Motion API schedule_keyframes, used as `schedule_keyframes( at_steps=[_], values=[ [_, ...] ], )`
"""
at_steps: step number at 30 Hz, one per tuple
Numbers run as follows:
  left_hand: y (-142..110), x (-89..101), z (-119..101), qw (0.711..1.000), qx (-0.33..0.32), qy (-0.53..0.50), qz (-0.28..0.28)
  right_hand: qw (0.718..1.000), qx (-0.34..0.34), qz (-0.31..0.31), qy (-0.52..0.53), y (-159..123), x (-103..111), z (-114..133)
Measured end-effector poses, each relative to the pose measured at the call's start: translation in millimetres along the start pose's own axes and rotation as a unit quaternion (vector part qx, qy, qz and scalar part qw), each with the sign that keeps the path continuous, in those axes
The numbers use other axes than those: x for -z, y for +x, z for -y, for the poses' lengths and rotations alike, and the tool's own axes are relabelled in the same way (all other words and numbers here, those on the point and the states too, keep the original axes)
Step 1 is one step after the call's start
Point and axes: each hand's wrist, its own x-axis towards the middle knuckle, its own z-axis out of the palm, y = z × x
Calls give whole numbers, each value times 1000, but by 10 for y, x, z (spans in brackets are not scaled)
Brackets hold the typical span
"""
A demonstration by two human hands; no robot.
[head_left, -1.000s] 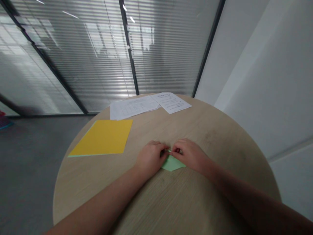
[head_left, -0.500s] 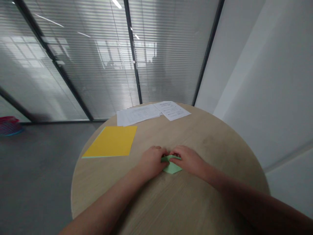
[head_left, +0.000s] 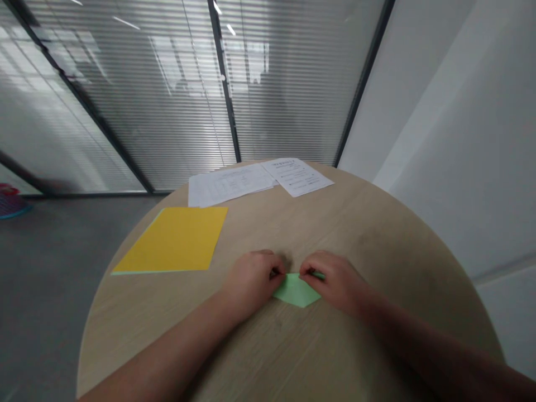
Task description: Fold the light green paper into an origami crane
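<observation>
While both hands' fingers (head_left: 307, 273) close in pinches, they grip smooth, angular green paper (head_left: 296, 291).

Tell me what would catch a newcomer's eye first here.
Probably the bright yellow sheet, lying on the left part of the round wooden table. Next, the small folded green paper near the middle, pinched between the left hand and right hand. Beyond them, white printed pages overlap at the far edge.
</observation>
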Motion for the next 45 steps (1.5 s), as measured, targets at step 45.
schedule_keyframes(
  at_steps=[45],
  values=[
    [-47, -95, -117, 994, -106, -4, 23, 981, 179, 44, -60, -94, 185, -160]
  ],
)
